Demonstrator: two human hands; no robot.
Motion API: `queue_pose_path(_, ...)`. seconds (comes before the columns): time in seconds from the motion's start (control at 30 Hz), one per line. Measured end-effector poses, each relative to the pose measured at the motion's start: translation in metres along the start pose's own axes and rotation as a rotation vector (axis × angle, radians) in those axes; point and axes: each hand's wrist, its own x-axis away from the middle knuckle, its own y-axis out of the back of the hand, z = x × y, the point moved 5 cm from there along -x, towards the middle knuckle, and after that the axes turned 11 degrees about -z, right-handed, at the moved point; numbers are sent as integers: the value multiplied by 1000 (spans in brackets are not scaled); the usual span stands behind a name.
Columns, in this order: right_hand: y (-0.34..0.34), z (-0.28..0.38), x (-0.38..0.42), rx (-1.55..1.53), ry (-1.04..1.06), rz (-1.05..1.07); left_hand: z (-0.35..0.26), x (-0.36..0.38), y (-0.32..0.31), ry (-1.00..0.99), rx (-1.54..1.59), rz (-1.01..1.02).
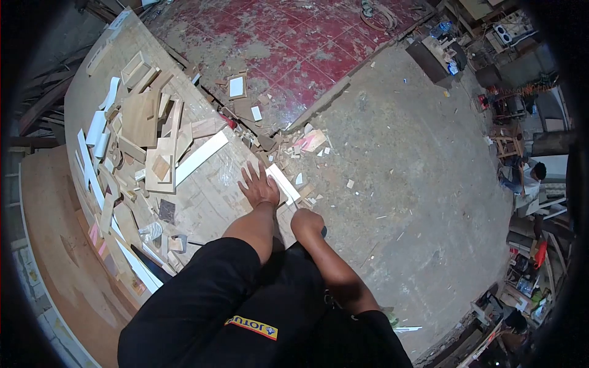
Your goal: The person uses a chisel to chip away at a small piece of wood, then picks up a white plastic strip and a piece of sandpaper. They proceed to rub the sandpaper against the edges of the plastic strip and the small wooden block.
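Observation:
My left hand [261, 189] lies flat with fingers spread on the wooden work surface [230, 211], its thumb side against a short white strip [282, 183]. That strip lies along the right edge of the surface. Just below its near end, my right hand [307, 224] is closed in a fist around a tool with a dark handle [324, 231]. A thin blade-like edge runs from the fist to the strip's end; it looks like a hand saw seen edge-on, mostly hidden by the fist. A longer white strip [202, 158] lies beyond my left hand.
Wood offcuts [140, 119] and white strips crowd the left part of the surface. Scraps [313, 141] litter the concrete floor [399, 172] to the right, with red tiles [294, 49] beyond. A person [524, 178] sits at the far right among clutter.

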Motion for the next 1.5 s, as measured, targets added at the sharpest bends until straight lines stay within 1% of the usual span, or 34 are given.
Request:
queue_pose_path(0.07,5,-1,4,17,-22,-4,-1,2,0,3,6,9)
queue_pose_path(0.17,-5,4,-14,41,-5,31,-3,2,3,13,17,18)
queue_pose_path(0.27,-18,5,-30,-19,-32,-1,-3,2,2,10,8,32)
queue_pose_path(0.37,-8,-1,-13,-17,-52,4,-1,3,-1,-11,4,-8)
queue_pose_path(0.43,8,-4,4,24,-18,115,0,2,-4,-10,2,-1)
queue_pose_path(0.57,6,-6,1,24,-52,117,-1,3,-4,-8,3,5)
queue_pose_path(0.67,-32,-1,-22,-2,-16,70,-2,4,-2,-18,-9,9)
queue_pose_path(0.73,-36,-2,-33,-91,-105,-120,-3,6,-1,-21,-14,23)
queue_pose_path(0.8,-41,-4,-35,-128,-92,-170,-3,5,-2,-27,-20,36)
queue_pose_path(0.87,-46,-10,-32,-158,-86,-215,-4,8,-3,-61,38,-12)
queue_pose_path(0.9,-45,-9,-33,-126,-42,-224,-5,7,-6,-69,40,-18)
queue_pose_path(0.93,-44,-6,-33,-93,5,-231,-6,8,-8,-132,25,-42)
queue_pose_path(0.97,-43,-5,-34,-96,7,-240,-8,7,-10,-191,10,-69)
queue_pose_path(1.0,-45,-5,-34,-86,-19,-217,-8,4,-6,-189,8,-78)
queue_pose_path(1.07,-48,-2,-35,-80,-42,-197,-22,4,-2,-505,-13,-69)
queue_pose_path(1.1,-52,-2,-38,-82,-66,-183,-27,4,8,-604,111,-139)
queue_pose_path(1.13,-55,-3,-40,-84,-93,-170,-28,0,13,-606,109,-143)
queue_pose_path(1.2,-54,-3,-39,-58,-63,-165,-40,6,7,-936,97,81)
queue_pose_path(1.23,-49,-1,-37,-29,-34,-158,-45,7,12,-1023,177,-9)
queue_pose_path(1.27,-44,-1,-37,-29,-34,-159,-46,3,11,-1024,177,-10)
queue_pose_path(1.33,-44,-1,-35,-17,-35,-156,-49,2,8,-1059,150,136)
queue_pose_path(1.43,-40,0,-33,-6,-37,-178,-50,1,12,-1040,155,141)
queue_pose_path(1.5,-35,-1,-32,6,-38,-134,-50,-1,6,-1038,180,144)
